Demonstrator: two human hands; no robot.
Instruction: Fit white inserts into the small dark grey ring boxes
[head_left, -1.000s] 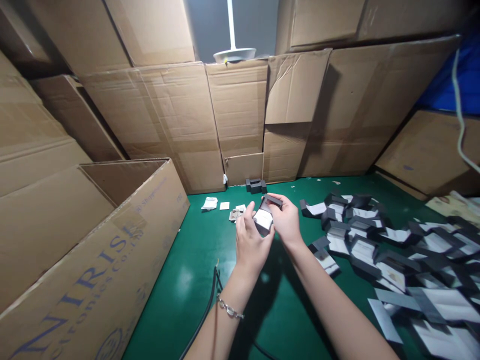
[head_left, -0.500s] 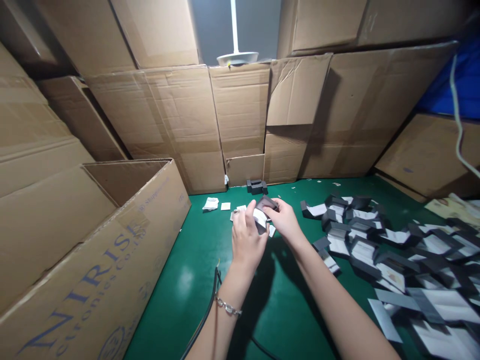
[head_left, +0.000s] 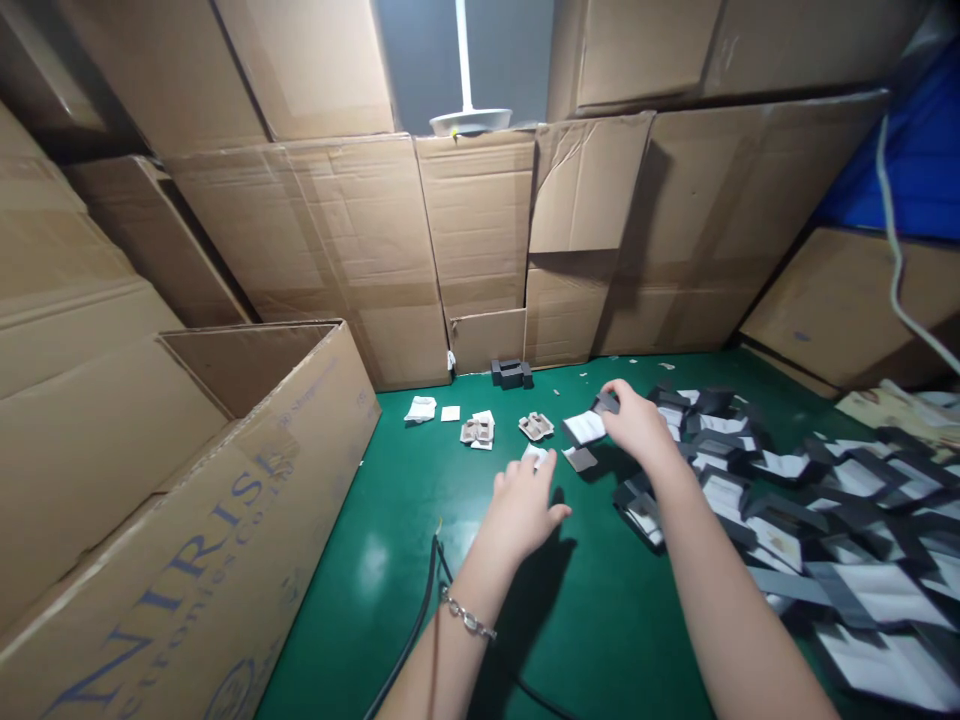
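My right hand [head_left: 636, 420] pinches the dark end of a small folded cardboard box [head_left: 584, 428], black outside and white inside, held just above the green table. My left hand [head_left: 525, 505] hovers with its fingers apart, holding nothing, its fingertips at a small white paper piece [head_left: 535, 456]. Between the hands lies a small grey-backed flap [head_left: 580, 459]. Beyond my left fingertips sit two small beige moulded pieces, one on the left [head_left: 477, 431] and one on the right [head_left: 536, 427].
Several black-and-white folded boxes [head_left: 724, 495] are heaped on the right. A black piece [head_left: 511, 374] stands by the cardboard wall. White scraps [head_left: 421, 408] lie at the back left. A large open carton [head_left: 300, 440] borders the left; a black cable [head_left: 429, 590] runs near my left wrist.
My hands have parted. The right one has carried the black box rightward; the left has let go and opened. A beige piece and a grey flap now show on the table between them.
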